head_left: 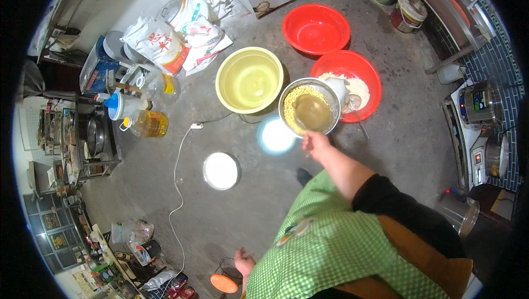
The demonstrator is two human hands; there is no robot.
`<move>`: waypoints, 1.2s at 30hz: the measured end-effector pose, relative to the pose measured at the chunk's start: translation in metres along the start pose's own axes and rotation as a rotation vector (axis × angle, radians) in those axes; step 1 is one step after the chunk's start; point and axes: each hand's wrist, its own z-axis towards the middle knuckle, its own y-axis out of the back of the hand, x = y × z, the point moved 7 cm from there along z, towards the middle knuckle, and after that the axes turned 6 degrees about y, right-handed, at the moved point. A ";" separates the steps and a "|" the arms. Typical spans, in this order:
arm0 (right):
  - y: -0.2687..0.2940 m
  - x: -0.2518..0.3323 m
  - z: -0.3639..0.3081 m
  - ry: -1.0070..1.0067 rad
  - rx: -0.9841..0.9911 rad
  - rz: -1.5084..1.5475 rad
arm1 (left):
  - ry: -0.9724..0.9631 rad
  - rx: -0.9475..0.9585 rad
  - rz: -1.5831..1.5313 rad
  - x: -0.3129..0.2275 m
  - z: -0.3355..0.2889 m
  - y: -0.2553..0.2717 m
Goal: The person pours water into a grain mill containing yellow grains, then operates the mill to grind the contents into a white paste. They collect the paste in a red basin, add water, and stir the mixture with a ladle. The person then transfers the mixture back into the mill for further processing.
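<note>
My right hand [316, 146] is closed at the near rim of a round metal bowl [335, 96]. Yellow beans [297, 103] line the bowl's left side, with cloudy liquid [317, 112] pooled beside them. The bowl overlaps the near-left edge of a red basin [374, 81], where pale flour [359, 90], a white scoop or bag-like thing and a ladle [355, 106] show. Low at the bottom edge, my left hand [242, 259] hangs with loosely bent fingers and nothing in them. An orange round thing [223, 283] is just below it.
A yellow-green basin of water [223, 78] and another red basin [292, 18] stand beyond. A bright white-filled blue-rimmed container [277, 135] and a round white-topped one [220, 171] sit nearer. A cable [177, 172] crosses the floor. Oil jugs [150, 124] and sacks [157, 45] stand left.
</note>
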 end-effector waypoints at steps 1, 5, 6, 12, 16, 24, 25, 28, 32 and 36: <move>0.000 0.005 0.000 0.040 0.022 -0.066 | 0.021 -0.015 0.024 0.011 0.002 -0.001; 0.001 0.029 0.010 0.214 -0.075 -0.257 | 0.117 0.092 0.006 0.053 0.003 -0.008; 0.001 0.038 0.014 0.268 -0.110 -0.305 | 0.157 0.109 -0.042 0.063 0.002 -0.010; -0.011 0.062 0.047 0.305 -0.181 -0.641 | 0.204 0.202 -0.198 0.085 -0.004 -0.021; -0.019 0.087 0.055 0.418 -0.109 -1.265 | 0.156 0.164 -0.082 0.062 -0.016 -0.020; -0.010 0.126 0.035 0.237 0.213 -1.781 | 0.125 0.136 -0.059 0.015 -0.037 -0.013; -0.004 0.130 0.032 0.153 0.257 -1.771 | 0.149 0.152 -0.065 0.013 -0.037 -0.013; 0.010 0.157 0.027 0.109 0.260 -1.836 | 0.117 0.150 -0.012 0.002 -0.041 -0.009; 0.020 0.189 0.018 0.296 0.291 -1.935 | 0.042 0.144 0.082 -0.012 -0.037 -0.008; 0.044 0.206 0.003 0.285 0.166 -1.586 | 0.026 0.156 0.041 -0.006 -0.024 -0.018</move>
